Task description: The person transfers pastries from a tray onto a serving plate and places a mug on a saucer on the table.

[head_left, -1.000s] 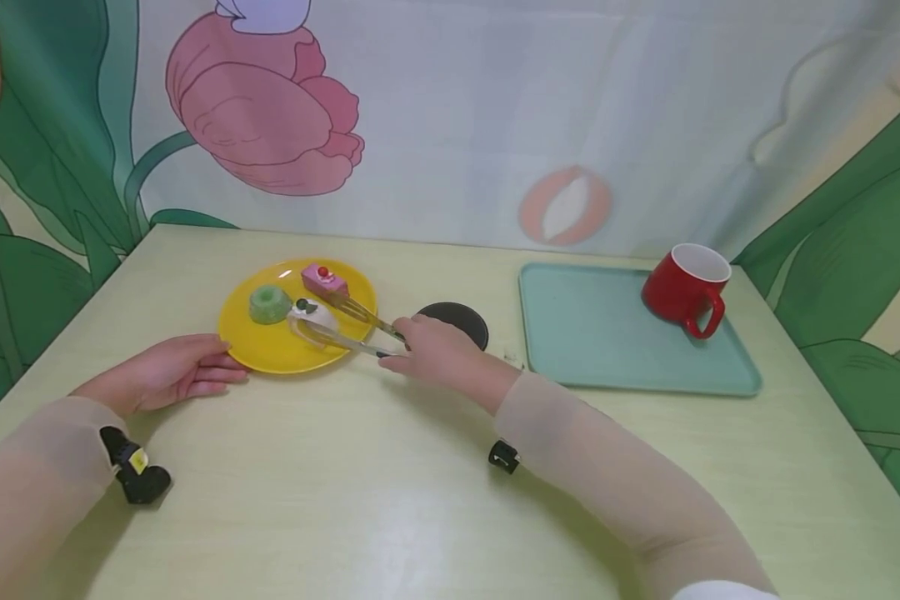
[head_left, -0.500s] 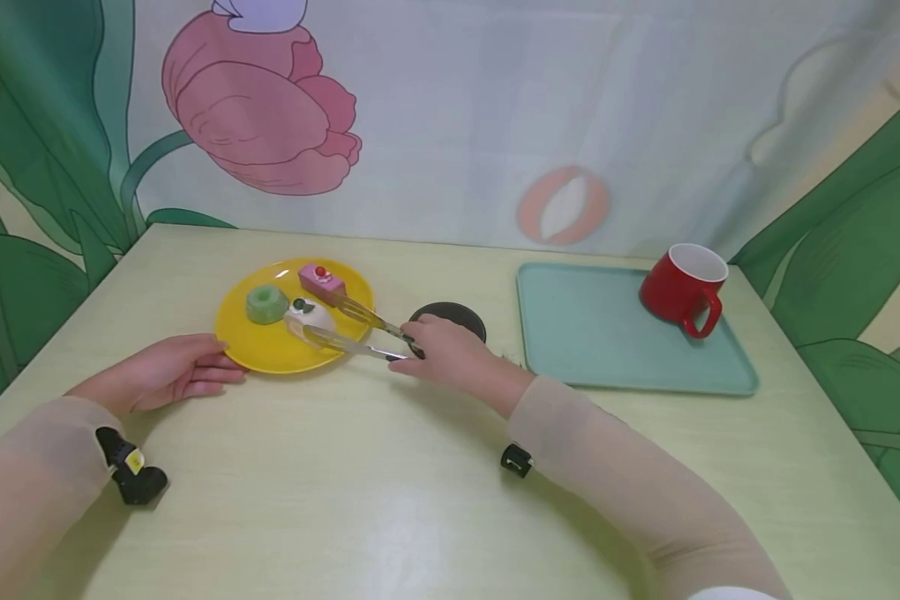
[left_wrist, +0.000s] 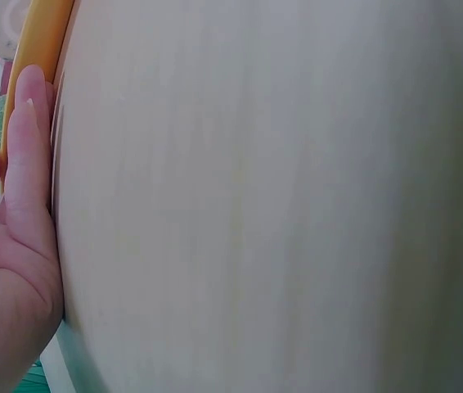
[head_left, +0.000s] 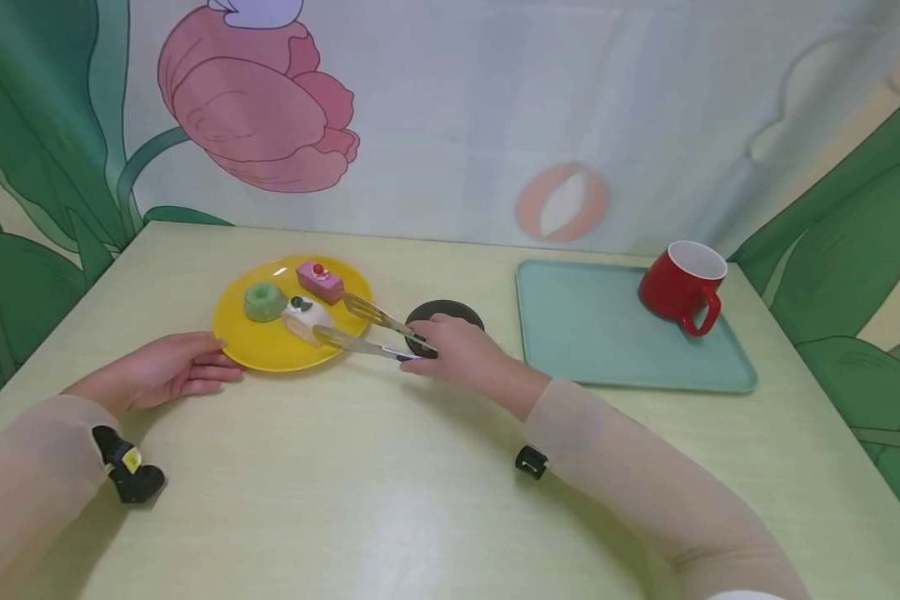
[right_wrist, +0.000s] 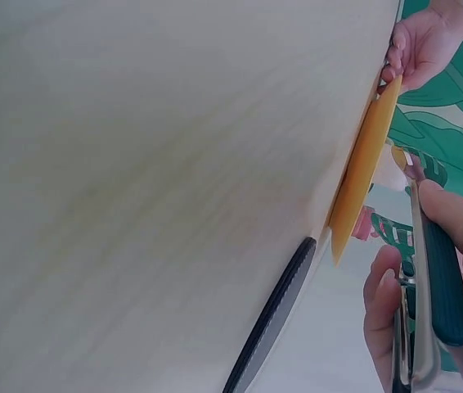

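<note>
My left hand point(head_left: 176, 371) pinches the rim of the yellow plate point(head_left: 258, 354), thumb above and fingers point(left_wrist: 29, 155) beneath. On the plate are a green ring-shaped cake point(head_left: 264, 302), a pink cake slice point(head_left: 319, 282) with a red ball on top, and a white roll cake point(head_left: 306, 320) with dark green bits. My right hand point(head_left: 465, 354) grips metal tongs point(head_left: 375, 347), which have green handle grips point(right_wrist: 446, 278) in the right wrist view. The tongs' arms are spread, one tip by the white roll cake and the other near the pink slice, with nothing held between them.
A black round dish point(head_left: 446, 309) sits partly hidden behind my right hand. To the right lies a light green tray point(head_left: 585, 329) with a red mug point(head_left: 671, 292) on its far right corner. A printed curtain point(head_left: 450, 125) hangs behind the table point(head_left: 330, 483).
My right hand has drawn the spread tongs slightly to the right, away from the cakes. The white roll cake stays on the plate, and my left hand keeps its hold on the rim.
</note>
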A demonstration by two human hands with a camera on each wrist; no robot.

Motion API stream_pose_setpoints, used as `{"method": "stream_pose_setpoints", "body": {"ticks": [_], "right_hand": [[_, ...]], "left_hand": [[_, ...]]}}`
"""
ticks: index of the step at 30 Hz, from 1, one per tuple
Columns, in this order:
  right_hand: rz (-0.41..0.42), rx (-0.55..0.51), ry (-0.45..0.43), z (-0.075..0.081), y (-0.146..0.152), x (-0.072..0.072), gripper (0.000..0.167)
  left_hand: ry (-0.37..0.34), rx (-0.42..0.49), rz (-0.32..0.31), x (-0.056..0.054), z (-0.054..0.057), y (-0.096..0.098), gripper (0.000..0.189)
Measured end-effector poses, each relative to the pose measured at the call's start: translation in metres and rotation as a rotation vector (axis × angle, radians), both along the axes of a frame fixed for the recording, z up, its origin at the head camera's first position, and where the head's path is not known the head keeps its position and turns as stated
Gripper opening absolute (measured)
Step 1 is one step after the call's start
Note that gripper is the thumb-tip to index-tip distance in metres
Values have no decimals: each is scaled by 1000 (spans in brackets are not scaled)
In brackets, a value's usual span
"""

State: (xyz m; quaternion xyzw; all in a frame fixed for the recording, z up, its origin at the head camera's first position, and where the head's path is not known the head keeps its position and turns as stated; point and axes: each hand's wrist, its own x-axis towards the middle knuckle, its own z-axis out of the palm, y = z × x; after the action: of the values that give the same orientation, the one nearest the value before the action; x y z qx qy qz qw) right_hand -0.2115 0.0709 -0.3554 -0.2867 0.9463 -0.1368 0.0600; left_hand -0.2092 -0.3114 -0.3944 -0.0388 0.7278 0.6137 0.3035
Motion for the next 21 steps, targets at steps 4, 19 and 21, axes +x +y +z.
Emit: {"method": "stream_pose_setpoints", "body": {"ticks": [4, 19, 21], "right_hand": [[1, -7, 8, 0, 5, 0, 55], [-7, -36, 14, 1, 25, 1, 57], [-14, -40, 12, 0, 28, 1, 58]], "left_hand": [[-3, -1, 7, 1, 0, 0, 55], [-10, 8, 12, 2, 0, -1, 54], [-5, 5, 7, 2, 0, 0, 54]]}}
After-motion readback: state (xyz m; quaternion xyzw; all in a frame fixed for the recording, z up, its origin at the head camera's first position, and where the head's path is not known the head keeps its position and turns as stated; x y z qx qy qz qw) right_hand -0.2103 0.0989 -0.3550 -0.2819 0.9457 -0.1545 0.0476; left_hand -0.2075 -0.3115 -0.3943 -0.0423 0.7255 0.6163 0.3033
